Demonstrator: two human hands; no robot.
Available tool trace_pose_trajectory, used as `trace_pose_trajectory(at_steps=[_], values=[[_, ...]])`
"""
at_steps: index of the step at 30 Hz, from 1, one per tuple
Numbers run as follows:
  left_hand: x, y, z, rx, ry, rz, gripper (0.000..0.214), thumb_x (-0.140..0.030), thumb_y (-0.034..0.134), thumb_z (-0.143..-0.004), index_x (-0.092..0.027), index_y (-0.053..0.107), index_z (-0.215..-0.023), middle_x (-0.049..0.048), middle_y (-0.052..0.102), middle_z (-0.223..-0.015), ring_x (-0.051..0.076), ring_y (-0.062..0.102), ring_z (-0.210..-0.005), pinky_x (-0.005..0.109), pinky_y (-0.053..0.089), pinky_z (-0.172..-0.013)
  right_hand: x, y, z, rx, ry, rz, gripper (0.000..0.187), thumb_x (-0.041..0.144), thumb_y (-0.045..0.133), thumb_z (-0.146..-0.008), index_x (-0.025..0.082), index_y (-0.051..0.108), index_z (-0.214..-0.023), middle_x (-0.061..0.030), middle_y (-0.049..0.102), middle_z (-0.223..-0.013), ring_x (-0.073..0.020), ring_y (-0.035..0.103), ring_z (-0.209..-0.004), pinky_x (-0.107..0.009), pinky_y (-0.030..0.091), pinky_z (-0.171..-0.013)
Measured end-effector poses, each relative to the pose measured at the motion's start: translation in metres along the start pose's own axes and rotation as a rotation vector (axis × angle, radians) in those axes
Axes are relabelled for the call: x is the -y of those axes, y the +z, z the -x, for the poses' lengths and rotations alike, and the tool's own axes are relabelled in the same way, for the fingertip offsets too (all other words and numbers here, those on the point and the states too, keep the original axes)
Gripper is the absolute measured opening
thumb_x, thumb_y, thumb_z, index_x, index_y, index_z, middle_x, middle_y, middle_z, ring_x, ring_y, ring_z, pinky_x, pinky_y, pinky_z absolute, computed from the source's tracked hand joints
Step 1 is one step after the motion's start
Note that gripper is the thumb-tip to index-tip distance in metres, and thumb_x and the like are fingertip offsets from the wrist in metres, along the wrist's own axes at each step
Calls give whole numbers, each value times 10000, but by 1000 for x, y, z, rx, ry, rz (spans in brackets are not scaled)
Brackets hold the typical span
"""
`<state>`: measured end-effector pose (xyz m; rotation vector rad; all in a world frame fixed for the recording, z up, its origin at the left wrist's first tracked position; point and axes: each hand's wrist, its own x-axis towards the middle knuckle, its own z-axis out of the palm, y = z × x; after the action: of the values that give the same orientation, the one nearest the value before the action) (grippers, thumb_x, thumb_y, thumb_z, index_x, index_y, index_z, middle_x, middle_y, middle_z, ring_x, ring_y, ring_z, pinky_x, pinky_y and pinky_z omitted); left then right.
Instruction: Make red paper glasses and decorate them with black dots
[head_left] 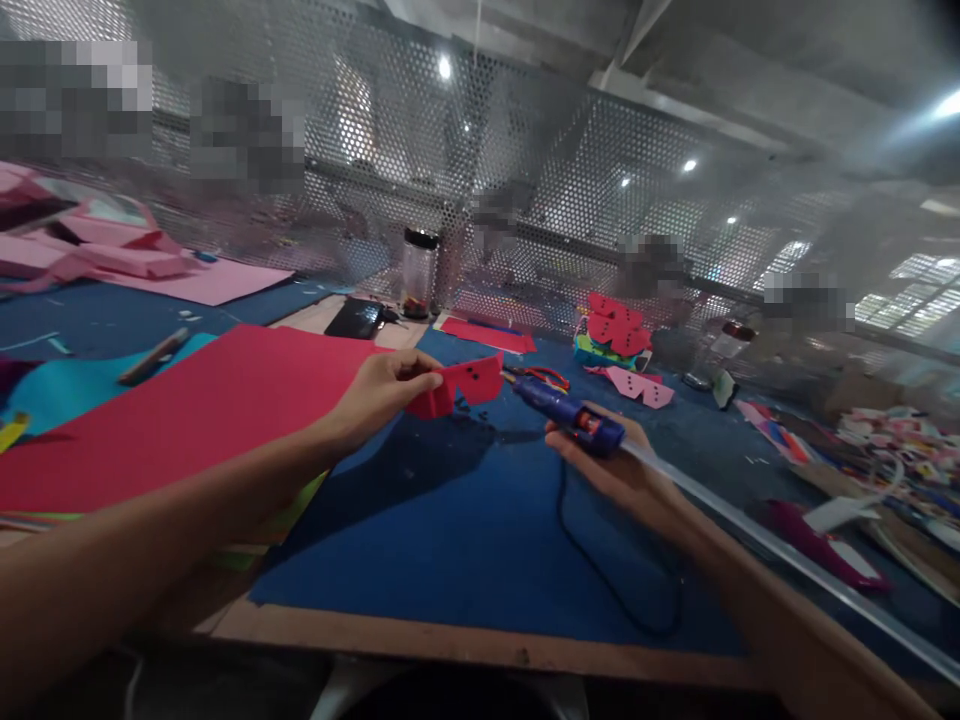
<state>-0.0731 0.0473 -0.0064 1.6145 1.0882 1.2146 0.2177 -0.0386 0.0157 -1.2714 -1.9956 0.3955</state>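
Note:
My left hand (394, 385) pinches a folded red paper piece (476, 382) with small black dots on it, held up above the blue mat (420, 540). In my right hand (622, 455) is a blue glue gun (562, 410), its tip pointing left, right by the edge of the red piece. Whether the tip touches the paper I cannot tell. A long clear glue stick (750, 525) runs out of the gun's back, and a dark cord (574, 540) loops over the mat below. Small black bits (472, 412) lie beneath the red piece.
A large red sheet (225, 400) covers the left. Behind stand a jar (420, 275), a phone (354, 318) and red-handled scissors (551, 378). Stacked red dotted pieces (619, 328) and a pink one (637, 385) lie back right. Paper scraps (892, 440) crowd the far right; a perforated metal screen (525, 180) rises behind.

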Motion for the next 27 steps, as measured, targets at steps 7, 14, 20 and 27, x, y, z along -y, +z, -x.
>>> trace_pose_trajectory(at_steps=[7, 14, 20, 27], values=[[-7, 3, 6, 72, -26, 13, 209, -328, 654, -785, -160, 672, -908, 67, 726, -771, 176, 658, -657, 298, 523, -601, 0, 11, 9, 60, -6, 101, 292, 495, 574, -898, 210, 638, -911, -22, 663, -811, -158, 609, -704, -251, 474, -630], [-7, 4, 7, 82, -31, -15, 192, -310, 646, -781, -162, 678, -898, 70, 726, -768, 180, 665, -658, 296, 513, -588, 1, 11, 12, 74, -67, 133, 249, 453, 576, -908, 205, 595, -901, -4, 622, -792, -120, 556, -672, -217, 422, -622], [-12, 6, 9, 117, -32, -44, 192, -309, 651, -785, -151, 674, -891, 65, 725, -759, 172, 667, -660, 283, 513, -600, 1, 15, 10, 68, -161, 166, 226, 423, 564, -915, 198, 575, -893, -5, 614, -790, -115, 539, -658, -211, 401, -612], [-13, 6, 10, 122, -34, -57, 194, -309, 659, -794, -142, 671, -890, 64, 717, -744, 165, 656, -650, 273, 510, -590, 1, 15, 11, 54, -164, 205, 206, 405, 575, -906, 199, 574, -907, -6, 611, -761, -122, 549, -640, -212, 397, -607]])
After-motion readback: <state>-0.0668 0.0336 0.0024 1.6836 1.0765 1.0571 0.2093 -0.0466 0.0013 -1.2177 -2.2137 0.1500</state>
